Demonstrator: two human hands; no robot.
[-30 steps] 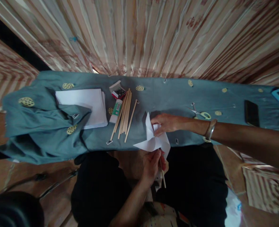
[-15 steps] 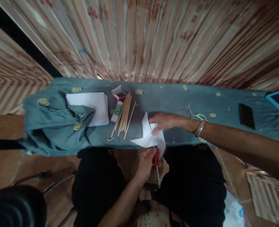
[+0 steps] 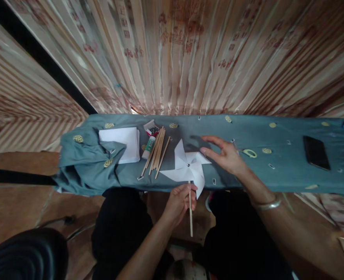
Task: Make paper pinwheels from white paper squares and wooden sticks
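A white paper pinwheel (image 3: 195, 171) with a pin at its centre sits on a thin wooden stick (image 3: 191, 221). My left hand (image 3: 181, 202) is closed around that stick just below the paper blades, at the table's near edge. To the right of the pinwheel, my right hand (image 3: 226, 153) hovers above the cloth with fingers spread and nothing in them. Its fingertips are close to the right blade; whether they touch it is hard to tell.
On the cloth-covered table (image 3: 244, 128) lie several wooden sticks (image 3: 157, 149), a glue stick (image 3: 148, 147), an open box of pins (image 3: 151, 128) and stacked white paper (image 3: 122, 140). Scissors (image 3: 249, 153) and a phone (image 3: 316, 152) are on the right. A black stool (image 3: 26, 252) stands lower left.
My right hand has let go of the pinwheel's middle and moved right, fingers opening, so the central pin now shows. My left hand still grips the stick. The view has shifted slightly.
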